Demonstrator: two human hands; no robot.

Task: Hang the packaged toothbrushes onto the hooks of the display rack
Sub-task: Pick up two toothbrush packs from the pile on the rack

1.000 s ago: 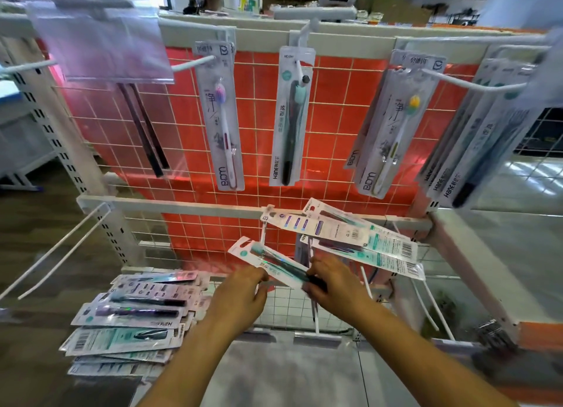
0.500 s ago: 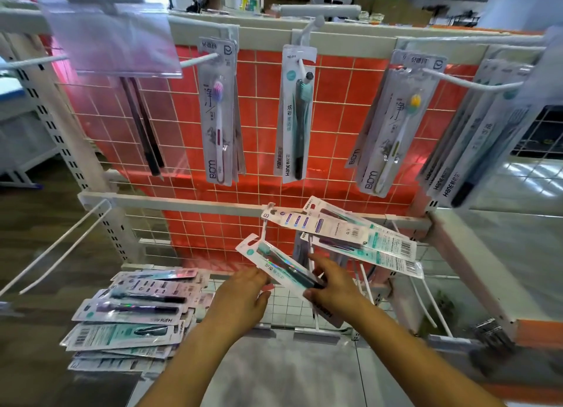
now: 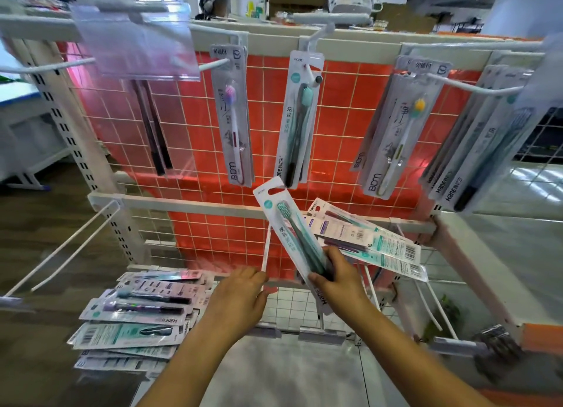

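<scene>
Landmark: the display rack (image 3: 170, 201), white frame with a red wire-grid back panel.
Right hand: the right hand (image 3: 338, 280) is low at the rack's front, its fingers (image 3: 330, 255) and thumb curled round the lower part of a teal toothbrush pack (image 3: 289, 233).
Held pack: tilted, its hang-hole end up and leaning left, just below the rack's middle crossbar; it sits on no hook.
Left hand: the left hand (image 3: 240, 297) is just left of the right hand, at the near end of a white lower hook (image 3: 265, 248); the fingers are loosely curled beside the wire, and whether they pinch it cannot be told.
Lower hook stock: a fan of packs (image 3: 374, 242) lies tilted to the right of the held pack, barcode backs showing, under the crossbar.
Upper row: on the rack's top hooks hang a pink-brush pack (image 3: 233, 117), a teal-brush pack (image 3: 300, 117), a yellow-brush pack (image 3: 399, 132) and a thick bunch of dark-brush packs (image 3: 481, 150) at the right end.
Top left: a clear plastic tag (image 3: 134, 40) hangs over a hook.
Waiting stock: a loose pile of packs (image 3: 140, 315) lies flat at the rack's lower left, beside the left forearm.
Spare hook: a bare double-wire hook (image 3: 67, 248) juts from the rack's left post.
</scene>
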